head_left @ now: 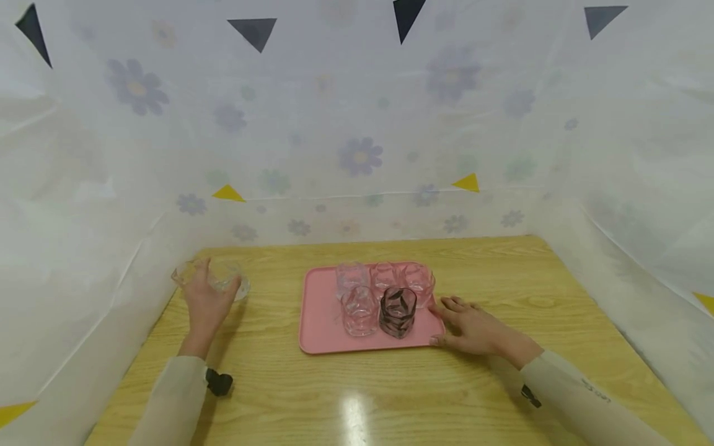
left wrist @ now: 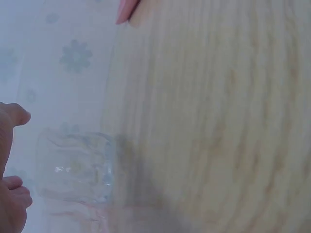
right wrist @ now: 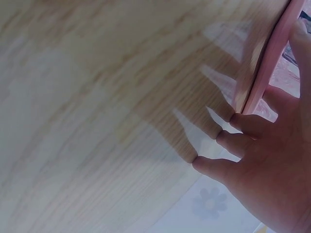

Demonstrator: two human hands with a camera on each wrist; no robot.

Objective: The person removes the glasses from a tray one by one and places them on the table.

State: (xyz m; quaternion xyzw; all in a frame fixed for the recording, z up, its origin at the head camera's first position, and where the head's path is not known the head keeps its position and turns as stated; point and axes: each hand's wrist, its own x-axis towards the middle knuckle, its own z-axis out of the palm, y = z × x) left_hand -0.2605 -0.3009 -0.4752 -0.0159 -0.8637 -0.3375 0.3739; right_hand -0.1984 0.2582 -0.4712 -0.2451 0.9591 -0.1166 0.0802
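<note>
At the far left of the table, my left hand (head_left: 207, 298) is beside two clear drinking glasses, its thumb and fingers spread. One clear glass (left wrist: 75, 167) shows whole in the left wrist view, a second (left wrist: 73, 218) is cut off below it. My right hand (head_left: 473, 328) touches the right end of a pink tray (head_left: 319, 316), the thumb at its rim. In the right wrist view its fingers (right wrist: 216, 167) reach straight down to the tabletop. Several clear glasses (head_left: 359, 316) and a dark grey glass (head_left: 398, 314) stand grouped on the tray's right half.
The wood-grain table (head_left: 334, 396) is bounded by white sheeting (head_left: 390, 217) with printed flowers at the back and plain sides. Black and yellow triangles (head_left: 229, 193) are stuck on the sheeting. The left glasses stand close to the left and back walls.
</note>
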